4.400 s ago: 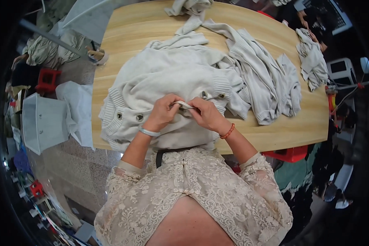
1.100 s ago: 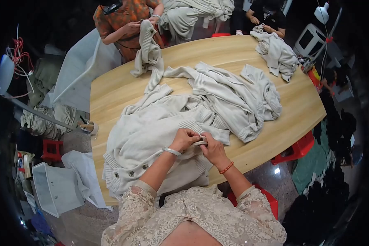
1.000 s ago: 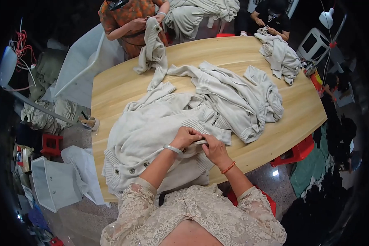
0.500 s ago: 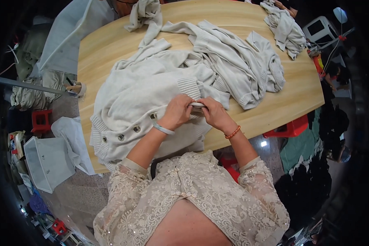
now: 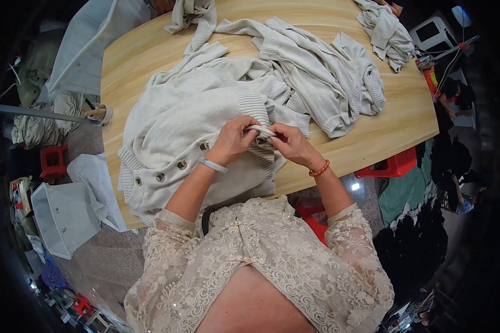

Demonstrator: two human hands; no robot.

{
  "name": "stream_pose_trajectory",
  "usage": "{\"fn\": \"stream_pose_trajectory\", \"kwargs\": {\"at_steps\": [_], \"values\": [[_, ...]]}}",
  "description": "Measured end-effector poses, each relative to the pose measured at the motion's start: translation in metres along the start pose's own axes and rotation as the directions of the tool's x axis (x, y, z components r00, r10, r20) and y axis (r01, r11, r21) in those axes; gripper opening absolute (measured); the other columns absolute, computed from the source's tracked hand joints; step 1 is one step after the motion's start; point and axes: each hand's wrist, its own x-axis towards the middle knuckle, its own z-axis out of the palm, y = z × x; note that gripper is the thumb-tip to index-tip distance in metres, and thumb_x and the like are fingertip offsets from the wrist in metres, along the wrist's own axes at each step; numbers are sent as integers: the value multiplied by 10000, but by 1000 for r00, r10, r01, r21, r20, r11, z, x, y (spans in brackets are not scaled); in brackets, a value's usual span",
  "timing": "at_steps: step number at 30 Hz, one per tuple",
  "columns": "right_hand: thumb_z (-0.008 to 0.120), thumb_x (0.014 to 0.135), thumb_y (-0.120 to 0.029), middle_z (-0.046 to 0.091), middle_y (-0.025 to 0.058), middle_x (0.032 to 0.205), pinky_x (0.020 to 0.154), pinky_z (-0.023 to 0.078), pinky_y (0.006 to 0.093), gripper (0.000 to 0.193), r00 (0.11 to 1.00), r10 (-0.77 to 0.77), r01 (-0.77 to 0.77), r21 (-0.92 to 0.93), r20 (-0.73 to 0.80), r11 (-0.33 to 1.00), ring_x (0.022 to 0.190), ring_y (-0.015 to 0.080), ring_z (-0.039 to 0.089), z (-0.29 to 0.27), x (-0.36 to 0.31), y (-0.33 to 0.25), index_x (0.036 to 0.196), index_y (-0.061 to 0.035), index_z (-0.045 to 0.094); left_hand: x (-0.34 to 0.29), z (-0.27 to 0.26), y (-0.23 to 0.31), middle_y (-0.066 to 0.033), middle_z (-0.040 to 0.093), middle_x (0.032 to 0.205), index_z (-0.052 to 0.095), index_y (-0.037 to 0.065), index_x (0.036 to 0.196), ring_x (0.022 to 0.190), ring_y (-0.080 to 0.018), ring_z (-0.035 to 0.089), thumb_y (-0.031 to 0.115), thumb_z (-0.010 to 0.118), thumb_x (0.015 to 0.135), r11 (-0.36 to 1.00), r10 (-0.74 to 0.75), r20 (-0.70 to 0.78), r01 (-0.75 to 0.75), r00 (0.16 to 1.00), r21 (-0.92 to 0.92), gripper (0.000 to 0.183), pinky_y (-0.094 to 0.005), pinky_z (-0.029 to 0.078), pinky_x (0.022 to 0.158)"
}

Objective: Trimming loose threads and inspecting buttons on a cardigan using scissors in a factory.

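Observation:
A cream knitted cardigan [image 5: 178,119] with dark buttons lies bunched across the near left of the table. My left hand [image 5: 233,139] pinches the cardigan's front band, close to its ribbed hem. Gripping the same folded edge from the other side, my right hand [image 5: 294,145] has thumb and fingers closed on it. Between the two hands a dark button [image 5: 260,141] shows at the band. More buttons run along the band toward the left. The fingertips partly hide the pinched edge.
Another cream knit garment [image 5: 322,77] lies to the right on the wooden table [image 5: 405,122]. Further knits lie at the far edge and far right corner. A white bin [image 5: 66,216] stands on the floor at left. Red stools [image 5: 391,165] stand below the table.
The pinched band has turned between my fingers, so a dark button now shows there. My right hand has shifted slightly right. The whole view has moved a little.

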Motion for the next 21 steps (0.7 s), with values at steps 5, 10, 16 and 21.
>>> {"fn": "stream_pose_trajectory", "kwargs": {"at_steps": [5, 10, 16, 21], "values": [[668, 885, -226, 565, -42, 712, 544, 376, 187, 202, 987, 155, -161, 304, 42, 939, 636, 19, 458, -3, 7, 6, 864, -28, 638, -19, -11, 18, -97, 630, 885, 615, 35, 994, 878, -281, 585, 120, 689, 765, 996, 55, -76, -50, 996, 73, 255, -388, 439, 817], [695, 847, -136, 565, -40, 739, 553, 374, 190, 132, 973, 87, -96, -33, -213, 995, 649, 25, 486, -19, 13, 8, 853, -44, 601, -85, -39, 34, -139, 454, 1313, 523, 88, 1264, 1240, -308, 405, 178, 731, 720, 745, 249, -226, -37, 942, 666, 589, -484, 270, 1023], [546, 854, -12, 592, 45, 1004, 727, 470, 238, 273, 896, -80, 11, -157, -438, 987, 776, 89, 552, -25, 32, 15, 1124, -13, 586, -219, -105, -37, -130, 477, 1302, 461, 125, 1347, 1225, -323, 404, 179, 737, 708, 583, -35, -747, 621, 663, 524, 698, -463, 279, 1015], [582, 880, -37, 597, 36, 937, 684, 469, 232, 274, 932, -286, 223, -270, -224, 937, 749, 92, 558, 12, 52, -28, 1154, -17, 575, -264, -121, -67, -54, 620, 854, 639, 85, 1013, 869, -274, 536, 149, 712, 728, 657, -239, -765, 680, 598, 326, 302, -422, 390, 825]]}}
